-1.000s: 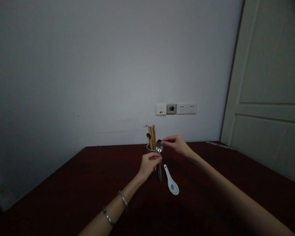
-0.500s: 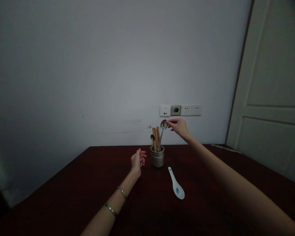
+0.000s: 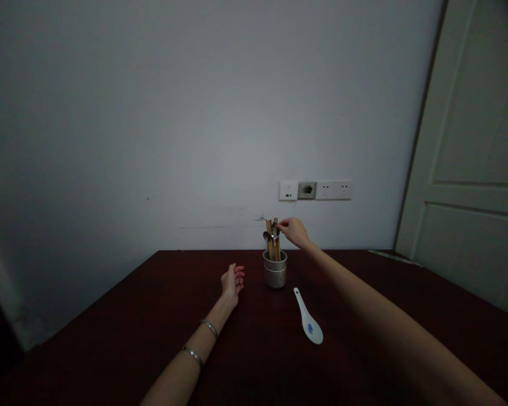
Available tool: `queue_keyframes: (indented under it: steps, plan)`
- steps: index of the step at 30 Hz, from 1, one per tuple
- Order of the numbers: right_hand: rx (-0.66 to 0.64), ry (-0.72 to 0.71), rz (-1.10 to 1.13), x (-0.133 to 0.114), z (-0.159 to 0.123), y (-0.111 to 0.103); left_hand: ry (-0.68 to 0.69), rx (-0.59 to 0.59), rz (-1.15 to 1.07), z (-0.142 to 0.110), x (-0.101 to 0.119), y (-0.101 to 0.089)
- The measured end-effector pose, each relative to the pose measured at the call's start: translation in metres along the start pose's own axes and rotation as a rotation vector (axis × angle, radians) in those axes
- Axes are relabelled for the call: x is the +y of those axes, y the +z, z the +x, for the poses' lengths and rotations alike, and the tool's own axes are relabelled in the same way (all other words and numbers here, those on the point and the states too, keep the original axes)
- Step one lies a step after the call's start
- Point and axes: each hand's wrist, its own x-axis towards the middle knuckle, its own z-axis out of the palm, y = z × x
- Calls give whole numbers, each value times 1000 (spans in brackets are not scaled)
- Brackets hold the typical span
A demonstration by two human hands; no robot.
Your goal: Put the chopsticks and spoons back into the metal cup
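bracelets [image 3: 201, 341]: two metal bangles sitting on the left forearm, dim light.
left hand [image 3: 232, 280]: resting on the dark red table [image 3: 122, 332], fingers loosely curled and holding nothing, well apart from the right hand, just left of the cup.
metal cup [image 3: 275, 270]: standing upright at the table's far middle, holding wooden chopsticks [image 3: 270, 243] and a spoon bowl-up on its left side.
metal spoon [image 3: 274, 232]: standing handle-down in the cup, bowl at the top; right fingertips are pinching it at the bowl end.
right hand [image 3: 294, 231]: hovering above the cup rim, thumb and forefinger closing on the spoon's top.
step: judging by the pose, the spoon is being seated in the cup; the release would call for fingers parting without tipping the cup.
ceramic spoon [image 3: 308, 318]: lying flat on the table, white with a blue mark, near the cup's right.
hard to see: whether the fingers are truly gripping or only touching the spoon; the spoon handle is hidden inside the cup; right forearm is cut off at the frame's bottom corner.
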Motion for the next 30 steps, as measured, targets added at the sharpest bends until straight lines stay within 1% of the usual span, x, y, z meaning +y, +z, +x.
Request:
queue_keyframes:
  steps: [3,7,12,19,24,27,30]
  plan:
    - [-66,25,-19,3,-6,8,-10,9,-5,3,-2,-1]
    - [-142,40,27,5,-11,16,-9,7,-13,4,-3,-1]
    - [-185,30,44,8,-15,23,-3,0,-4,5,-4,-1]
    - [-194,46,12,11,-16,25,15,-6,24,7,-7,0]
    - [-181,16,-20,12,-16,23,32,-16,38,7,-8,-1]
    - [-163,7,-22,15,-15,18,36,-18,43,7,-9,0]
    - [-139,1,6,22,-12,10,50,-25,53,7,-9,0]
